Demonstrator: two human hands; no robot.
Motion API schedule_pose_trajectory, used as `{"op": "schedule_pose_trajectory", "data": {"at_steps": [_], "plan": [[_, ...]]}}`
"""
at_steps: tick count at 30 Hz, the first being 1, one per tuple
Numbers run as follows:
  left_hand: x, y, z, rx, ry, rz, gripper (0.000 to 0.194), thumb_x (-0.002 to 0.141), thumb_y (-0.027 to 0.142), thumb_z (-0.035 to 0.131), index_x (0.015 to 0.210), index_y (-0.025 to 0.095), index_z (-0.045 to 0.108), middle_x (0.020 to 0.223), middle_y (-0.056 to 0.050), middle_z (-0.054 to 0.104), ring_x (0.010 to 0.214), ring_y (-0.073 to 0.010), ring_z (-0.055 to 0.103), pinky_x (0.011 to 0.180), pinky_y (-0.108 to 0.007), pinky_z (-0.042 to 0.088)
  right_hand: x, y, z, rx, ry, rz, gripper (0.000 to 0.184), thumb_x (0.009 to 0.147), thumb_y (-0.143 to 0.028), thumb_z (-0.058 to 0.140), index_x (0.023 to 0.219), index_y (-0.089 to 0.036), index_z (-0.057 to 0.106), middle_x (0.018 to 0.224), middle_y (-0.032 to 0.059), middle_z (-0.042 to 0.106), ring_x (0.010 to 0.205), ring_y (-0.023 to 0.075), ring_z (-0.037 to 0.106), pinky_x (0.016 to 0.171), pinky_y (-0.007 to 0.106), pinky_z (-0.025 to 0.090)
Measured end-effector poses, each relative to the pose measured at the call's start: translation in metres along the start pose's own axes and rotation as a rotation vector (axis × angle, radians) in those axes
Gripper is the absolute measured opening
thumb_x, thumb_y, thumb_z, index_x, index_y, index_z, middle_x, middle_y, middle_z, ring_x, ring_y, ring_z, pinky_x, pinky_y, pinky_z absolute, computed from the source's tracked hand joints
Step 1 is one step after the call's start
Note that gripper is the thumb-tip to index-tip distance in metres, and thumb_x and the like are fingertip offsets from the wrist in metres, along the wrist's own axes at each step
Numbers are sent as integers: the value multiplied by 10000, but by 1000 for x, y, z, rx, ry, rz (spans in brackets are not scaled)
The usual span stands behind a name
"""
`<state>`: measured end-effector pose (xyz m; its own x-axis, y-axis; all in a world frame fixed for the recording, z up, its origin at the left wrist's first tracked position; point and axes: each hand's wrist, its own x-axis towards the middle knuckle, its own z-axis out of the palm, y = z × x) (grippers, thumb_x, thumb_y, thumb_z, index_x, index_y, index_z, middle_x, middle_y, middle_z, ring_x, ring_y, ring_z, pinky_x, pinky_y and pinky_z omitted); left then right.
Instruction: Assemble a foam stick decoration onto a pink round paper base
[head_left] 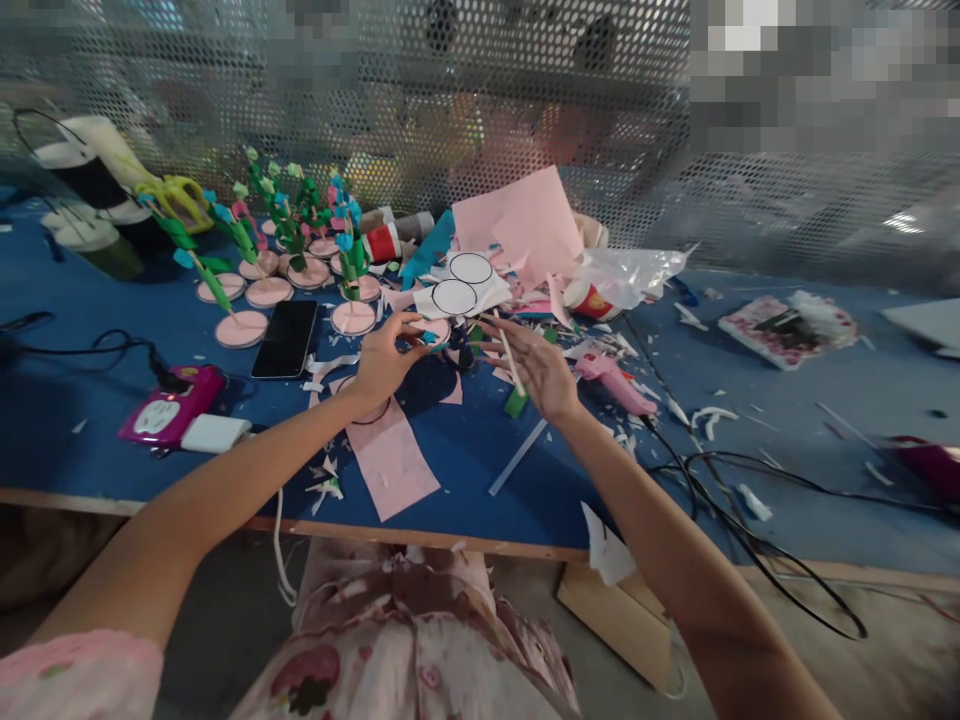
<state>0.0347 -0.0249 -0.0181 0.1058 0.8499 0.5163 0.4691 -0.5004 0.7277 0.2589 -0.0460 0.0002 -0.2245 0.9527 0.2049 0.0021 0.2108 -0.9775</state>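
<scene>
Carefully, a small pink disc (433,331) was pinched at the left hand (386,358) fingertips while the right hand (541,372) gripped a thin stick (510,366).

Both hovered just above the blue counter (90,340), disc just left of the right hand. Keeping the stick steady and upright seemed wise; finished paper flowers (289,215) stood beyond the left hand, a phone (285,338) to its left.

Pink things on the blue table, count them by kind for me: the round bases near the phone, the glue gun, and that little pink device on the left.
Pink round bases: about 8; those at the back overlap, so the count is rough
Pink glue gun: 1
Pink device: 1
Total: about 10
</scene>
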Motion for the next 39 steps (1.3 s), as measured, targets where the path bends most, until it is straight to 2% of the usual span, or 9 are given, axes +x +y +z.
{"op": "schedule_pose_trajectory", "data": {"at_steps": [3,5,7,11,17,20,24,31,39], "plan": [[0,2,0,-6,-2,24,363,751,400,661,1045,208,572,866,-54,704,785,-170,671,706,-286,534,-2,-3,6,-25,89,26,518,704,-555,611,1084,-205,570,1096,105,645,808,200,664,746,385,557],[0,2,0,-13,3,40,367,756,422,649,1046,207,585,877,-59,704,800,-176,672,731,-301,538,-3,-3,10,-51,64,28,538,658,-505,689,1087,-213,547,1077,101,650,666,164,660,648,351,572],[0,1,1,-29,12,32,374,747,430,655,1038,201,600,874,-62,704,794,-178,673,729,-304,540,-6,-3,14,-44,15,44,543,674,-500,681,1105,-224,499,1069,96,651,597,147,654,587,327,572],[0,-2,4,-85,36,-15,388,708,434,690,1002,187,626,840,-62,706,757,-171,671,690,-290,542,-9,-3,18,-50,35,75,567,647,-440,726,1068,-232,407,892,41,688,559,153,654,553,298,565],[-1,0,5,-140,18,-43,355,691,443,697,925,180,657,824,-68,707,744,-176,663,687,-306,549,-11,1,19,-171,129,68,405,625,-488,725,812,-166,565,604,21,639,462,141,592,456,259,506],[-1,2,5,-152,-4,-36,304,683,405,712,868,167,672,826,-74,707,736,-174,657,686,-300,544,-11,3,19,-200,94,69,395,653,-526,687,771,-161,593,595,25,640,377,99,504,360,229,413],[-1,1,6,-163,3,-56,287,650,382,739,828,165,678,781,-57,703,702,-168,651,668,-292,540,-10,5,19,-224,43,37,391,690,-552,637,759,-168,619,576,12,626,338,74,430,330,221,343],[-2,5,5,-175,6,-67,273,624,347,763,811,167,681,778,-48,705,710,-167,652,663,-282,537,-10,6,19,-274,-13,17,338,769,-496,573,771,-167,647,605,11,626,353,66,420,360,219,332],[-3,7,5,-175,1,-34,263,637,340,759,814,164,675,788,-48,703,717,-168,653,684,-293,545,-9,3,21,-286,-6,40,387,754,-539,574,759,-159,646,596,17,618,361,68,419,360,221,320]]}}
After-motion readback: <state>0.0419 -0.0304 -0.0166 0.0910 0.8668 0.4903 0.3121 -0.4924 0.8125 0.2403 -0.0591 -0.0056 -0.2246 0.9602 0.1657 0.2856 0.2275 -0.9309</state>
